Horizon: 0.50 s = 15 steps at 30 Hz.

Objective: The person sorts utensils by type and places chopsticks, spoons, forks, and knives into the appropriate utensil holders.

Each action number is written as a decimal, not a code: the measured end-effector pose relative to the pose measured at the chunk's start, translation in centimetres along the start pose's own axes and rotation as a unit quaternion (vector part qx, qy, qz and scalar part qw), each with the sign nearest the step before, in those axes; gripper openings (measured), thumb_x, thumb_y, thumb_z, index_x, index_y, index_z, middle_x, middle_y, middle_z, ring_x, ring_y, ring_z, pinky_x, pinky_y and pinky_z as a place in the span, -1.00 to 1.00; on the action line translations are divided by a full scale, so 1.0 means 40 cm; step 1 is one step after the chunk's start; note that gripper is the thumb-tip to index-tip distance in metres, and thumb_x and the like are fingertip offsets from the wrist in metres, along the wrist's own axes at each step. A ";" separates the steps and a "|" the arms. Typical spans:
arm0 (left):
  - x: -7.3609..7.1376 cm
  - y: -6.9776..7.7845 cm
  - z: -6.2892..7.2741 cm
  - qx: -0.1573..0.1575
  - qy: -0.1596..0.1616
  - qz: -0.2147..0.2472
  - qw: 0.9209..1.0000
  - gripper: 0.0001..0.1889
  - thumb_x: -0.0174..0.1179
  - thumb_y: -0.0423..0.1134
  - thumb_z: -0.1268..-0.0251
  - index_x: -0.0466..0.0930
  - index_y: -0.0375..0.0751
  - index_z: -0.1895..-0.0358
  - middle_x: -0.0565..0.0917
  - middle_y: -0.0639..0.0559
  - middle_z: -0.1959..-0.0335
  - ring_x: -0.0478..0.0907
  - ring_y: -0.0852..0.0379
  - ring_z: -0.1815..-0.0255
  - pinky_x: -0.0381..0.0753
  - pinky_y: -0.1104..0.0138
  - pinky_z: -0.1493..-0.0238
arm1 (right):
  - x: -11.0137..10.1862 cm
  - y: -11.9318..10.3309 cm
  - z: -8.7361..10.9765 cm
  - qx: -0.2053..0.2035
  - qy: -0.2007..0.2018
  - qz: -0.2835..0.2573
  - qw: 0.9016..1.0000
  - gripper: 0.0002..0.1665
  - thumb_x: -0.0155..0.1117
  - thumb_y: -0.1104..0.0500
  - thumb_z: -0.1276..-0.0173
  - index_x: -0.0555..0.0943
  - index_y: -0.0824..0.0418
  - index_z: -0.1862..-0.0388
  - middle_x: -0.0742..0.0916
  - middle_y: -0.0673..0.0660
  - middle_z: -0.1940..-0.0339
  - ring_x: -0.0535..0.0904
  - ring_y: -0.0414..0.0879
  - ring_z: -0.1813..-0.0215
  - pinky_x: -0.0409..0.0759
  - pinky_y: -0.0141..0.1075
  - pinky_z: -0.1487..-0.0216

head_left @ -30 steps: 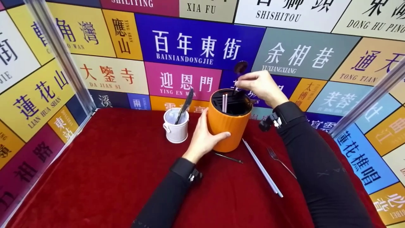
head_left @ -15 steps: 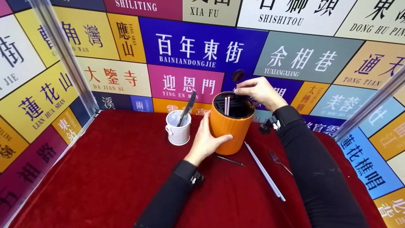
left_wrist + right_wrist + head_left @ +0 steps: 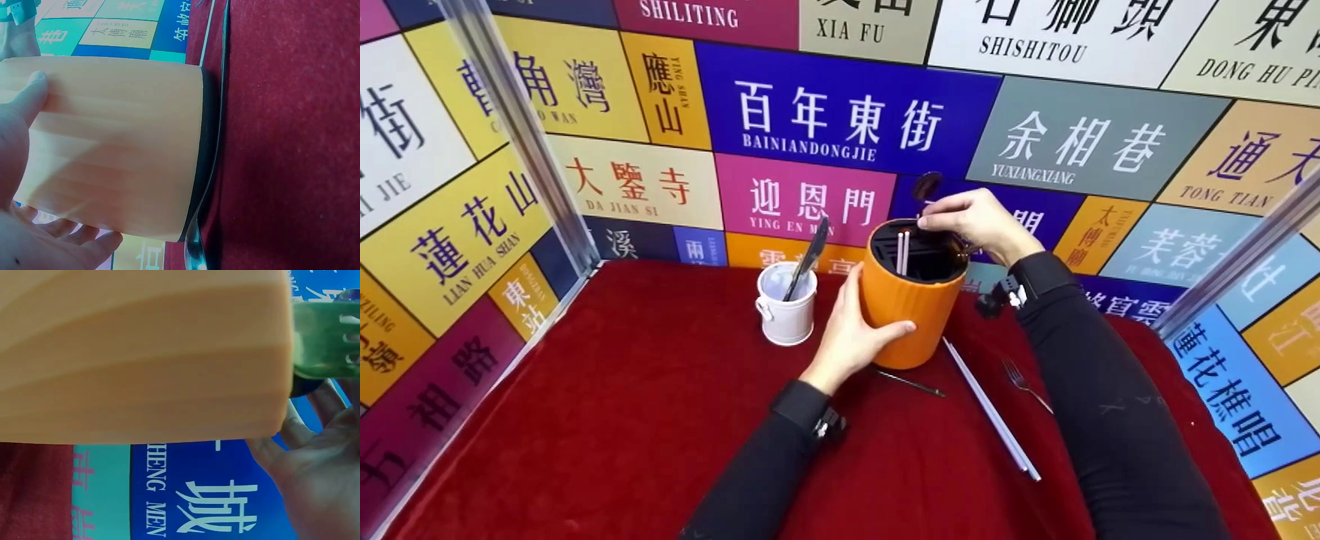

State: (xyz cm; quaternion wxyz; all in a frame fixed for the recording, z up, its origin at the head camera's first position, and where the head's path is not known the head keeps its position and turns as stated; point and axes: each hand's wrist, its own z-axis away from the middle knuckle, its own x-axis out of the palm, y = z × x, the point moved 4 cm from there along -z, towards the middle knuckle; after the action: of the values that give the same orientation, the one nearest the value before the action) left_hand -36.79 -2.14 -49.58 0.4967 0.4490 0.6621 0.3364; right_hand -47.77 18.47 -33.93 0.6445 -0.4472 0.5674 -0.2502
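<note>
An orange utensil holder (image 3: 911, 322) with a black slotted insert stands on the red cloth, tilted slightly. My left hand (image 3: 851, 341) grips its side, thumb across the front and fingers round the left. Above the holder's back rim, my right hand (image 3: 979, 221) pinches a dark spoon (image 3: 928, 185) by its stem, bowl up; the stem's lower end is hidden. A pair of pale chopsticks (image 3: 903, 251) stands in the insert. In the right wrist view, a green slotted piece (image 3: 323, 340) projects past the rim near the right hand (image 3: 320, 467).
Left of the holder is a small white bucket (image 3: 786, 315) with a knife (image 3: 810, 251) in it. A metal spoon (image 3: 194, 247) lies along the holder's base. Two long pale chopsticks (image 3: 990, 409) and a fork (image 3: 1024, 381) lie to the right. Sign-printed walls (image 3: 840, 105) stand behind.
My right hand has lowered the dark spoon towards the holder, its fingertips now close to the rim. My left hand keeps its grip. The head view has shifted slightly.
</note>
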 end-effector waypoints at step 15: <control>0.001 0.002 -0.002 0.001 -0.002 0.001 1.000 0.37 0.66 0.36 -0.06 -0.04 0.10 -0.84 0.27 -0.05 -0.77 0.35 -0.02 -0.72 0.33 0.05 -0.77 | 0.014 0.011 -0.001 -0.015 -0.006 -0.009 1.000 -0.57 0.71 0.03 -0.34 0.87 0.23 -0.08 0.88 -0.01 0.03 0.82 -0.16 0.06 0.81 -0.38 0.02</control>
State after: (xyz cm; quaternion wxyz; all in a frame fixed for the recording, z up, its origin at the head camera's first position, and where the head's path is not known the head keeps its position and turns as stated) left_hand -36.85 -2.06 -49.51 0.4975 0.4507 0.6611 0.3351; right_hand -47.77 18.18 -34.58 0.6387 -0.4635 0.5631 -0.2453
